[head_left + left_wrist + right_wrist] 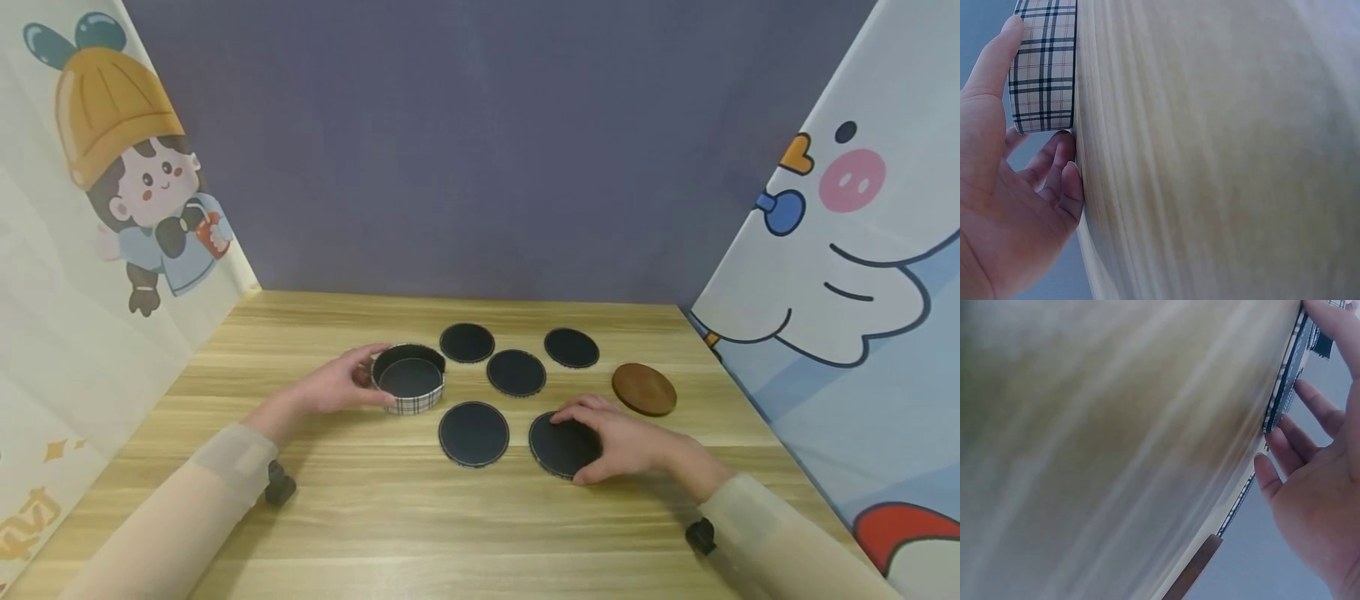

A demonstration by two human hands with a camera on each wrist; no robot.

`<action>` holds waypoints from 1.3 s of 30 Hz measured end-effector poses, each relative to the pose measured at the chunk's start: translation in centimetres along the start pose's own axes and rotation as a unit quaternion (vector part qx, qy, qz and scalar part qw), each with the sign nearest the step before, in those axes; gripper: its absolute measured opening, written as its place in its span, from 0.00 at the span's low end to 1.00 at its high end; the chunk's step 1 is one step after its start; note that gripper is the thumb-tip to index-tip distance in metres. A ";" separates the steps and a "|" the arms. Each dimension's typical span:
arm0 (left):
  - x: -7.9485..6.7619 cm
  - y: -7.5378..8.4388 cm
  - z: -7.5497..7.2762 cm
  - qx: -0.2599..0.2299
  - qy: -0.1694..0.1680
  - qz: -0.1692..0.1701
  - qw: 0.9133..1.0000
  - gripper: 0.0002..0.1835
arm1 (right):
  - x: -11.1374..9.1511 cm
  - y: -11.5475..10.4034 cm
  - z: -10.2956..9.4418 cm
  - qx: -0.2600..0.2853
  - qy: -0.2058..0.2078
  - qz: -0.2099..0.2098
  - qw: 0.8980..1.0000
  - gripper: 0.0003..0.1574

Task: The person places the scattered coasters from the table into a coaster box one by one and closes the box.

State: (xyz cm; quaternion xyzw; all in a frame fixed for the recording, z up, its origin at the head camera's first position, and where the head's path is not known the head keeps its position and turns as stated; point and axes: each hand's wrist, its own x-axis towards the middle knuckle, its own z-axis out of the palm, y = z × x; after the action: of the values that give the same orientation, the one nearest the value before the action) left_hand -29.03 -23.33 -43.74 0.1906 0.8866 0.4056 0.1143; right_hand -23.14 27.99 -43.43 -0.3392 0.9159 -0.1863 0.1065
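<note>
A round, open-topped coaster holder (pixel 411 403), black inside and plaid outside, stands on the table at centre left. My left hand (pixel 345 382) grips its left side, with the thumb against the plaid wall (pixel 1044 69) in the left wrist view. At the right, my right hand (pixel 618 437) holds a black round coaster (pixel 562 446) by its edge, thumb at the near side and fingers at the far side. That coaster (pixel 1286 372) appears edge-on in the right wrist view. Another black coaster (pixel 473 434) lies flat just left of it.
More black coasters lie flat farther back: one (pixel 467 342) beside the holder, one (pixel 516 372) in the middle and one (pixel 572 347) at the right. A brown wooden disc (pixel 644 389) lies beyond my right hand. Behind the wooden table (pixel 390 517) rises a grey-blue panel (pixel 465 150).
</note>
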 end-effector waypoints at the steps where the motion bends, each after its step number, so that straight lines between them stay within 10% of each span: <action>1: 0.0 0.0 0.0 0.001 -0.001 0.003 1.000 0.60 | 0.0 0.0 0.0 -0.001 -0.001 0.002 1.000 0.56; 19: 0.0 0.2 -0.1 -0.007 -0.008 0.012 1.000 0.59 | 0.6 -0.1 0.2 -0.001 0.008 0.017 1.000 0.63; 39: 0.0 0.1 -0.1 -0.012 -0.007 0.018 1.000 0.59 | 3.2 -1.7 -1.5 0.014 0.107 0.006 0.994 0.62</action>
State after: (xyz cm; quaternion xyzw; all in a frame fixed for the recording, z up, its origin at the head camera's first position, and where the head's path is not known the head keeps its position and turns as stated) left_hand -29.02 -23.35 -43.60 0.2081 0.8773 0.4167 0.1156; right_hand -25.04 25.07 -41.61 -0.3105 0.9214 -0.2333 0.0134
